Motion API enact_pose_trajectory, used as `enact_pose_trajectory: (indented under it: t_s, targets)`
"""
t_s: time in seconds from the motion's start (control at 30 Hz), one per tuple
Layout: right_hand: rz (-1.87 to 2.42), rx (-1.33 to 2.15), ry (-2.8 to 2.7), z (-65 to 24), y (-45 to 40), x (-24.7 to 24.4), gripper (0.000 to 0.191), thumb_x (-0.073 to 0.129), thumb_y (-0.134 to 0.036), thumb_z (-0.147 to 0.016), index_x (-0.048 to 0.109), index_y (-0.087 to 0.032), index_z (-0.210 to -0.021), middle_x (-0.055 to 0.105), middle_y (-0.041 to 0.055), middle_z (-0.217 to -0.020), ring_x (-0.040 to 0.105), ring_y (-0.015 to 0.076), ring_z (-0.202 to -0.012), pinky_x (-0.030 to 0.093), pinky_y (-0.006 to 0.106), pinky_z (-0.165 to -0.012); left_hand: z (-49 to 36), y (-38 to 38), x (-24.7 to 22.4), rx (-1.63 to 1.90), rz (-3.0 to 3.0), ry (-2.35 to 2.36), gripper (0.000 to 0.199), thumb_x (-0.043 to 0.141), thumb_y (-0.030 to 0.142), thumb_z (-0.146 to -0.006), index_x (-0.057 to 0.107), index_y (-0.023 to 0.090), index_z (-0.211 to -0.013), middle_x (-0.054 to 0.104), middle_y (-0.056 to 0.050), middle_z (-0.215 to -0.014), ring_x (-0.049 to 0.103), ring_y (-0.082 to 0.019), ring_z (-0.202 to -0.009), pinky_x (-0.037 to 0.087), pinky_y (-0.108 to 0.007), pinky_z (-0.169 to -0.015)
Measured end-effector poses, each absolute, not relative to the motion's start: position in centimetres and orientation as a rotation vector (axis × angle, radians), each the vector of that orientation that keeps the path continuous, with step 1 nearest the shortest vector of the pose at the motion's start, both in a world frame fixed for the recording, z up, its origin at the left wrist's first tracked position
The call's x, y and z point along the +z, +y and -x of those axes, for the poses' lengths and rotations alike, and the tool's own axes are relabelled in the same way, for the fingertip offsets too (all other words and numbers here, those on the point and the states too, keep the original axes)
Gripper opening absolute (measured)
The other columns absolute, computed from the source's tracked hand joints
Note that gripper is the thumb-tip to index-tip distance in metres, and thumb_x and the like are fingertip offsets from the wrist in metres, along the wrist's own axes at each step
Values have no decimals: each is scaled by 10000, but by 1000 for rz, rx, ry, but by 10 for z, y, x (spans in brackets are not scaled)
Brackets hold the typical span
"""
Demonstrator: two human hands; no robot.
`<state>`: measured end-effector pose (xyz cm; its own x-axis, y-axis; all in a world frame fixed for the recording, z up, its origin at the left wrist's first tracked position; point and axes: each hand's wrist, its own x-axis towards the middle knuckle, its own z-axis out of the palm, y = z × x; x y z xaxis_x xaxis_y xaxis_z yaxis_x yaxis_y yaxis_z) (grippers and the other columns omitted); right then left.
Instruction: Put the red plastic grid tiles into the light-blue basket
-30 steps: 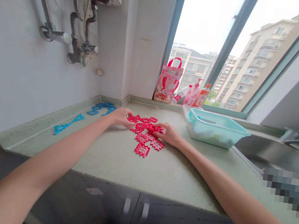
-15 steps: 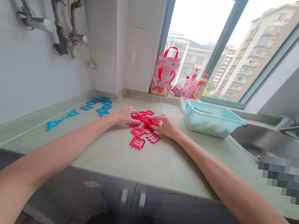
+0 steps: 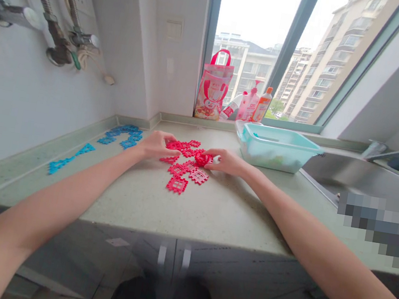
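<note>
Several red plastic building tiles with notched edges and window-like openings, one being a square tile [image 3: 176, 185], lie in a loose group on the counter [image 3: 212, 212]. My left hand [image 3: 155, 145] is at the left side of the group, with thumb and fingers closed around a red tile [image 3: 173, 145]. On the other side, my right hand [image 3: 227, 162] pinches another red tile [image 3: 202, 158] between thumb and fingers, tilted above the rest. Its far edge is partly hidden by the fingers.
Blue tiles lie at the left, some in a curved row [image 3: 126, 134] by the wall and some in a short strip [image 3: 71, 159]. A turquoise plastic tub [image 3: 278, 154] stands at the right, beside the steel sink [image 3: 355, 169]. A pink bag [image 3: 213, 91] and bottles [image 3: 250, 104] line the windowsill.
My hands have moved apart: the right one has lifted a red tile off the middle of the group, and the left is over the left tiles. The view has shifted slightly.
</note>
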<state>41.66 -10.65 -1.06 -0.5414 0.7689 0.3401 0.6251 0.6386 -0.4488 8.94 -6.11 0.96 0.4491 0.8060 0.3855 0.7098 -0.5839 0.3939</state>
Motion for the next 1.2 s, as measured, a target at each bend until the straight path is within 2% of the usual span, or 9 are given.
enact_pose_trajectory:
  t_s: [0.17, 0.37, 0.43, 0.57, 0.63, 0.77, 0.9, 1.03, 1.2]
  targets:
    - [1095, 394, -2345, -416, -105, -9, 383, 806, -330, -827, 784, -277, -1206, 808, 29, -1146, 733, 227, -1030, 563, 334, -906, -96, -78, 26, 785, -2574, 1098, 611, 807, 658, -690, 807, 191, -1084, 769, -45, -963, 661, -222, -905, 500, -345, -867]
    - [1141, 398, -2317, -414, -103, -13, 398, 810, -329, -829, 769, -260, -1219, 800, 46, -1161, 729, 235, -1061, 550, 307, -844, -114, -93, 22, 302, -2595, 997, 546, 854, 650, -647, 833, 268, -1038, 769, -16, -973, 682, -259, -953, 495, -327, -822]
    - [1185, 341, -2308, -412, -103, -13, 386, 813, -318, -824, 772, -261, -1204, 805, 46, -1128, 733, 229, -1005, 535, 297, -810, -115, -93, 21, 289, -2582, 1008, 551, 854, 648, -652, 833, 272, -1055, 781, -20, -1017, 687, -265, -977, 495, -325, -833]
    - [1265, 233, -2308, -413, -100, -13, 408, 812, -263, -794, 770, -265, -1200, 809, 16, -999, 693, 167, -748, 508, 275, -721, -110, -93, 24, 292, -2584, 998, 539, 831, 584, -700, 815, 284, -1147, 782, -19, -1182, 673, -263, -1099, 481, -321, -946]
    - [1270, 247, -2289, -417, -98, -14, 413, 799, -230, -780, 769, -258, -1191, 801, 0, -947, 675, 152, -702, 511, 269, -705, -107, -93, 25, 298, -2600, 996, 524, 807, 529, -729, 805, 284, -1193, 778, -13, -1204, 664, -253, -1115, 464, -317, -967]
    - [1096, 341, -2156, -420, -97, -12, 362, 784, -236, -775, 772, -248, -1137, 802, 18, -1005, 729, 200, -900, 573, 316, -830, -103, -92, 24, 323, -2594, 1029, 497, 793, 463, -734, 813, 285, -1198, 785, 1, -1101, 662, -228, -1013, 452, -304, -890]
    - [889, 400, -2008, -402, -103, -10, 404, 768, -324, -827, 741, -254, -1224, 793, 45, -1145, 732, 218, -1010, 586, 387, -930, -100, -90, 23, 321, -2611, 991, 413, 809, 465, -721, 843, 296, -1096, 755, 20, -916, 628, -199, -870, 417, -295, -782]
    - [873, 520, -2135, -384, -107, -21, 442, 749, -287, -820, 725, -249, -1259, 784, 38, -1170, 725, 225, -1046, 575, 363, -898, -99, -88, 24, 348, -2595, 953, 410, 823, 452, -713, 838, 273, -1082, 723, 23, -866, 581, -173, -791, 389, -292, -722]
    - [963, 587, -2234, -379, -106, -29, 482, 771, -289, -802, 690, -238, -1275, 781, 34, -1124, 715, 218, -961, 544, 330, -824, -99, -85, 24, 338, -2588, 921, 409, 828, 464, -713, 837, 233, -1051, 719, 15, -844, 587, -169, -782, 396, -295, -713]
